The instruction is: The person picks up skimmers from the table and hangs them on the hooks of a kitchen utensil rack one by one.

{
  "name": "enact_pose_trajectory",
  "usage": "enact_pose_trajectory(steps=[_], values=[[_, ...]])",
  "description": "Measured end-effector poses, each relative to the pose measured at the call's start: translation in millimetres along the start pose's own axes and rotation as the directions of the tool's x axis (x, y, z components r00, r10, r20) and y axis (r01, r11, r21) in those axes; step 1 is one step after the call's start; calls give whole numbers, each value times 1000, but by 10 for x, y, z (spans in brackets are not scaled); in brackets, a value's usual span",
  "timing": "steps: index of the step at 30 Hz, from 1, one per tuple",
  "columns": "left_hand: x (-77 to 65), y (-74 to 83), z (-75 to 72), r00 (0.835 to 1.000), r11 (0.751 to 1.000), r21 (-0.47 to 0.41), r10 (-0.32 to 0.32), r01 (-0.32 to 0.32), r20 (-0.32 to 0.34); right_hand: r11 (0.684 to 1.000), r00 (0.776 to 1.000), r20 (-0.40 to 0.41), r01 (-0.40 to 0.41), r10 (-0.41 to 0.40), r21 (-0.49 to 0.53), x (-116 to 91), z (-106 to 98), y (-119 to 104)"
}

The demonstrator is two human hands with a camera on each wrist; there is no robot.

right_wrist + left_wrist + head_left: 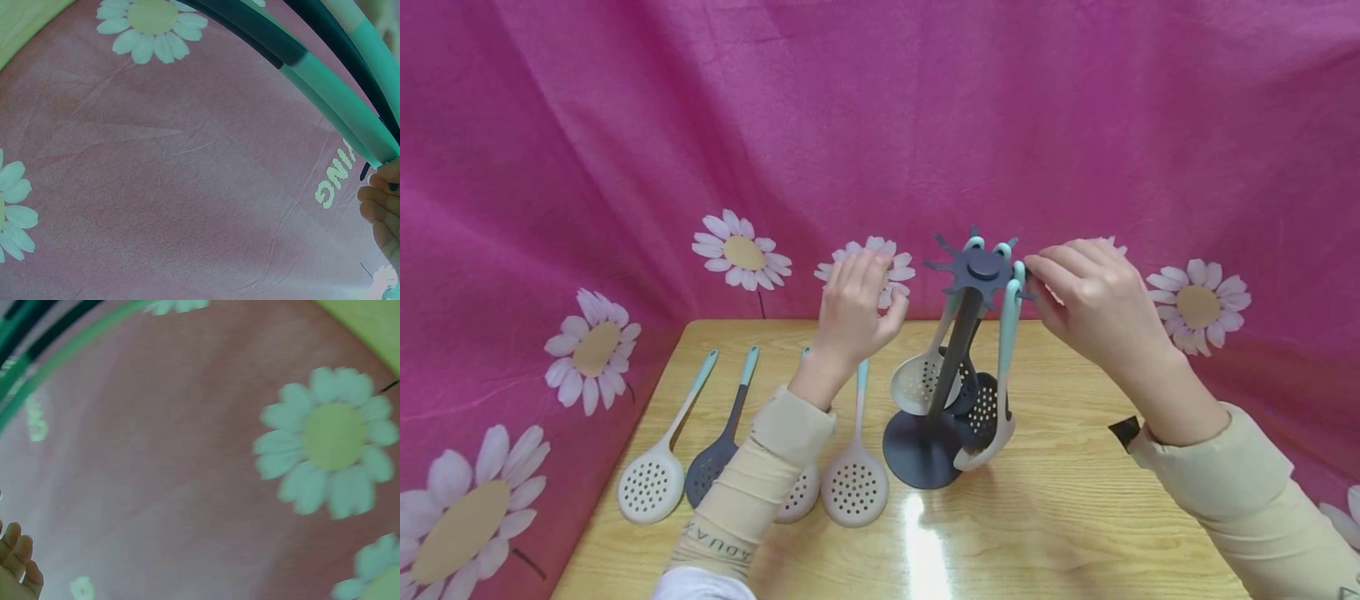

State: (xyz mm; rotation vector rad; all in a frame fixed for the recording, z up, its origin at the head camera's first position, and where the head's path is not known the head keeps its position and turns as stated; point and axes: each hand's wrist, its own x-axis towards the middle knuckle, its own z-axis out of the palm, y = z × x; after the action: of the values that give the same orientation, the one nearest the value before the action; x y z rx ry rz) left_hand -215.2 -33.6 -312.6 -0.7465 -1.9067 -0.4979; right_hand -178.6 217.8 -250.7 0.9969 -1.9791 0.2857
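A dark utensil stand with a ring of hooks rises from a round base. My right hand pinches the end of a hook on its right side, beside the mint handle tops; in the right wrist view its fingers are at the handle ends. From the stand hang a white perforated skimmer, a dark perforated skimmer and a white-headed utensil seen edge-on. Another dark head is partly hidden behind the pole. My left hand is raised left of the stand, fingers loosely bent and holding nothing.
On the wooden table lie a white skimmer, a dark slotted utensil and two more white skimmers, one nearest the stand, the other partly behind my left forearm. A pink flowered cloth hangs behind.
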Motion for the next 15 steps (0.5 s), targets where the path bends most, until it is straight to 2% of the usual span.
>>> enact_pose_trajectory(steps=[3,4,6,7,9,13,15], values=[[-126,-110,120,991,994,29,-106,103,84,1000,999,32,-3,3,-13,-7,-10,8],[-172,-144,163,981,988,42,-151,146,125,1000,999,39,-4,5,-15,-7,-12,9],[-272,-211,254,941,968,82,-251,238,227,1000,999,46,-7,8,-16,-9,-15,11],[-325,-242,301,910,953,108,-302,283,282,1000,999,47,-8,9,-15,-9,-16,11],[-433,-300,397,831,917,163,-400,365,387,1000,999,44,-9,10,-13,-7,-14,11],[-676,-395,584,639,836,272,-543,478,546,1000,999,41,-7,8,-6,-2,-13,11],[-793,-428,660,552,799,308,-586,517,593,1000,999,45,-7,7,-6,0,-17,10]])
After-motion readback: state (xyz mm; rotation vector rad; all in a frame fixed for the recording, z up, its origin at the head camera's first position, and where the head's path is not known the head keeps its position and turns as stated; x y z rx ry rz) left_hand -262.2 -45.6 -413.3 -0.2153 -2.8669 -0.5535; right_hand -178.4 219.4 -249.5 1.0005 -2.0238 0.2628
